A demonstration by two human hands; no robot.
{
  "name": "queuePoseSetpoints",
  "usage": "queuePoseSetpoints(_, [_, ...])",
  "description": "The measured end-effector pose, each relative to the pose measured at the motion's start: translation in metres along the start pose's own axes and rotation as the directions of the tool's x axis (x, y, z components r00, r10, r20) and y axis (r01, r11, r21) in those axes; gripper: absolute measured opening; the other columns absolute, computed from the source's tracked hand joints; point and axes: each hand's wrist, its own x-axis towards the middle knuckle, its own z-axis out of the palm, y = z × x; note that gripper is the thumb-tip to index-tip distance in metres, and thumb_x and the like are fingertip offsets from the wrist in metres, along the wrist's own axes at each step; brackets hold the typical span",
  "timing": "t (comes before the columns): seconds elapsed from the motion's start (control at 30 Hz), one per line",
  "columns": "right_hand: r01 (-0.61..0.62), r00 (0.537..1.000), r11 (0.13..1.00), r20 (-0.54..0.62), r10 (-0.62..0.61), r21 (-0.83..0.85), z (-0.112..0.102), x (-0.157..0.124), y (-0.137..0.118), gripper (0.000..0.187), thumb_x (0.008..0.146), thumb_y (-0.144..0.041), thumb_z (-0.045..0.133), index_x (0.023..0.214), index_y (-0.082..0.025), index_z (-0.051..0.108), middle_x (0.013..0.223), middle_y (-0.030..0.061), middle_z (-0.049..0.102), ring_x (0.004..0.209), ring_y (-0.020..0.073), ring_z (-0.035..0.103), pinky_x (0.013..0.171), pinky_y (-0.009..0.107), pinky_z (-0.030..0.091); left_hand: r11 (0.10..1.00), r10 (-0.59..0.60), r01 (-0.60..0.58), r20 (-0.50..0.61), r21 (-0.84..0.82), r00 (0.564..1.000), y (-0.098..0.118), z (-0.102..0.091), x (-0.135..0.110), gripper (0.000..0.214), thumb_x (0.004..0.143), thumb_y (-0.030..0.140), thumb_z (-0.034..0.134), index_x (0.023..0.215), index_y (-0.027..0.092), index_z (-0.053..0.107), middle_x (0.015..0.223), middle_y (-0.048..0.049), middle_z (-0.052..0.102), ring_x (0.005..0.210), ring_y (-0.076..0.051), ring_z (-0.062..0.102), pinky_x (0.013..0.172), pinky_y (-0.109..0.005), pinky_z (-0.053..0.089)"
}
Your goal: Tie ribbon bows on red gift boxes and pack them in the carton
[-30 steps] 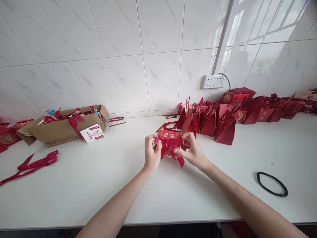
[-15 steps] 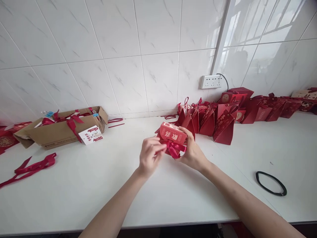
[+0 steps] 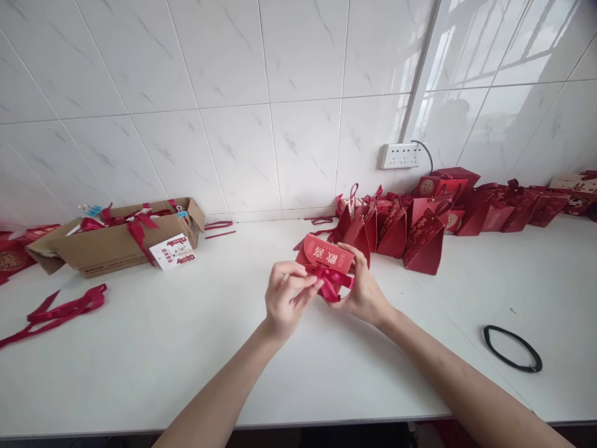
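Observation:
A small red gift box with pale printed characters is tilted above the white table, its printed side facing up. My right hand wraps around the box's right end, thumb and fingers on opposite sides. Across the front of the box sits a glossy dark-pink ribbon bow, with tails hanging down. My left hand is at the left side of that bow, thumb and fingertips pinched together on the ribbon. The fingertips cover part of the knot.
Several red gift bags line the wall at right, below a white power strip. A cardboard box with ribbons stands left, a white printed card against it. Loose ribbon lies front left, a black loop front right.
The box has tipped so more of its printed face shows. My left hand has shifted slightly right, its fingers drawn together at the bow. My right hand keeps its hold.

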Motion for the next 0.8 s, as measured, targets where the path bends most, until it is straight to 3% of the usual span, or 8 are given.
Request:
queuePoseSetpoints(0.1, [-0.018, 1.000, 0.999, 0.018, 0.019, -0.028, -0.001, 0.000, 0.002, 0.093, 0.063, -0.025, 0.074, 0.137, -0.024, 0.018, 0.134, 0.0195, 0.038, 0.099, 0.0266, 0.062, 0.079, 0.042, 0.056, 0.961, -0.276, 0.272, -0.087, -0.054, 0.957, -0.003, 0.000, 0.002, 0.007, 0.083, 0.014, 0.061, 0.084, 0.021, 0.059, 0.082, -0.0006, 0.057, 0.077, -0.011, 0.059, 0.065, -0.024, 0.052])
queuePoseSetpoints(0.2, [-0.036, 0.999, 0.999, 0.027, 0.037, -0.023, -0.002, 0.000, 0.001, 0.094, 0.062, -0.025, 0.074, 0.137, -0.024, 0.017, 0.134, 0.0191, 0.038, 0.102, 0.0274, 0.061, 0.081, 0.042, 0.055, 0.855, -0.514, 0.506, -0.063, -0.108, 0.855, -0.006, 0.000, 0.005, 0.002, 0.084, 0.021, 0.060, 0.083, 0.020, 0.062, 0.076, 0.0002, 0.061, 0.071, -0.010, 0.060, 0.066, -0.024, 0.051])
queuePoseSetpoints(0.27, [-0.044, 0.999, 0.999, 0.025, 0.044, -0.032, -0.002, 0.000, 0.001, 0.093, 0.062, -0.025, 0.073, 0.136, -0.024, 0.018, 0.134, 0.0189, 0.038, 0.108, 0.0292, 0.058, 0.084, 0.043, 0.054, 0.787, -0.609, 0.600, -0.027, -0.144, 0.793, -0.007, 0.000, 0.006, 0.005, 0.083, 0.023, 0.060, 0.083, 0.020, 0.064, 0.077, -0.0004, 0.063, 0.069, -0.010, 0.060, 0.068, -0.024, 0.052])
queuePoseSetpoints(0.33, [-0.040, 0.999, 0.998, 0.024, 0.041, -0.049, -0.002, 0.000, 0.001, 0.092, 0.062, -0.026, 0.073, 0.136, -0.024, 0.018, 0.134, 0.0189, 0.039, 0.110, 0.0300, 0.057, 0.084, 0.044, 0.054, 0.762, -0.636, 0.626, -0.007, -0.166, 0.772, -0.007, 0.000, 0.007, 0.006, 0.082, 0.021, 0.059, 0.083, 0.020, 0.065, 0.081, -0.0014, 0.062, 0.072, -0.011, 0.061, 0.068, -0.024, 0.052])
queuePoseSetpoints(0.4, [-0.028, 0.999, 0.997, 0.027, 0.030, -0.070, -0.002, 0.001, 0.001, 0.091, 0.063, -0.026, 0.072, 0.136, -0.023, 0.019, 0.132, 0.0189, 0.041, 0.109, 0.0296, 0.057, 0.083, 0.044, 0.054, 0.778, -0.617, 0.608, -0.009, -0.157, 0.787, -0.007, 0.001, 0.006, 0.010, 0.081, 0.016, 0.056, 0.082, 0.020, 0.065, 0.083, -0.0017, 0.061, 0.076, -0.012, 0.061, 0.067, -0.023, 0.051])
queuePoseSetpoints(0.5, [-0.017, 0.999, 0.995, 0.042, 0.021, -0.094, -0.003, 0.001, 0.003, 0.091, 0.063, -0.026, 0.072, 0.137, -0.023, 0.019, 0.133, 0.0188, 0.041, 0.109, 0.0298, 0.056, 0.083, 0.044, 0.054, 0.863, -0.502, 0.498, -0.028, -0.081, 0.865, -0.008, -0.001, 0.005, 0.018, 0.079, 0.007, 0.052, 0.079, 0.021, 0.064, 0.078, -0.0006, 0.057, 0.072, -0.011, 0.058, 0.058, -0.021, 0.048])
queuePoseSetpoints(0.63, [-0.033, 0.997, 0.996, 0.067, 0.039, -0.080, -0.005, 0.001, 0.004, 0.093, 0.061, -0.024, 0.073, 0.137, -0.024, 0.018, 0.133, 0.0182, 0.041, 0.109, 0.0299, 0.056, 0.083, 0.044, 0.054, 0.989, -0.129, 0.124, 0.057, 0.081, 0.990, -0.017, -0.008, 0.006, 0.022, 0.079, 0.002, 0.049, 0.077, 0.021, 0.061, 0.079, -0.0007, 0.053, 0.068, -0.010, 0.056, 0.056, -0.021, 0.048])
queuePoseSetpoints(0.8, [-0.015, 0.997, 0.997, 0.078, 0.021, -0.081, -0.009, 0.002, 0.007, 0.094, 0.061, -0.025, 0.074, 0.137, -0.025, 0.018, 0.133, 0.0177, 0.041, 0.110, 0.0301, 0.055, 0.083, 0.043, 0.054, 0.984, 0.033, -0.066, 0.198, 0.164, 0.980, -0.026, -0.015, 0.009, 0.024, 0.081, 0.002, 0.046, 0.078, 0.020, 0.061, 0.091, -0.0030, 0.049, 0.064, -0.007, 0.054, 0.054, -0.020, 0.049])
